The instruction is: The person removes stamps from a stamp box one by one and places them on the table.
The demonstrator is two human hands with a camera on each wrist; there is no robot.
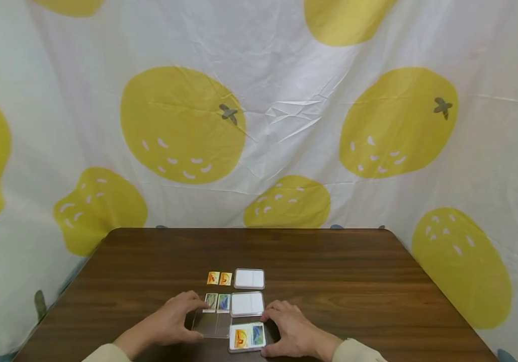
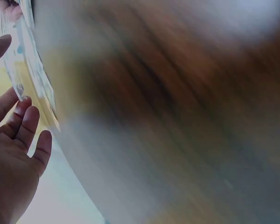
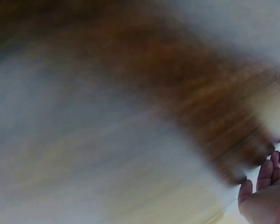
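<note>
My left hand (image 1: 175, 319) pinches a clear plastic lid (image 1: 211, 327) by its left side, thumb at the near corner and fingers at the far one. In the left wrist view, the lid (image 2: 14, 70) stands out between thumb and fingers. At its right lies a shallow case (image 1: 237, 348) with a white insert bearing two stamp-like picture cards (image 1: 241, 338), one orange and one blue-green. My right hand (image 1: 292, 329) grips that case at its right side, thumb near the lower corner, fingers near the upper. Its fingers (image 3: 266, 175) show at the edge of the right wrist view.
Just beyond are two more cases with blank white inserts, a middle one (image 1: 247, 304) and a far one (image 1: 249, 278). Left of them lie two greenish-blue cards (image 1: 224, 302) and two orange cards (image 1: 225, 278). The brown wooden table (image 1: 331, 271) ends at a lemon-print curtain (image 1: 286, 125).
</note>
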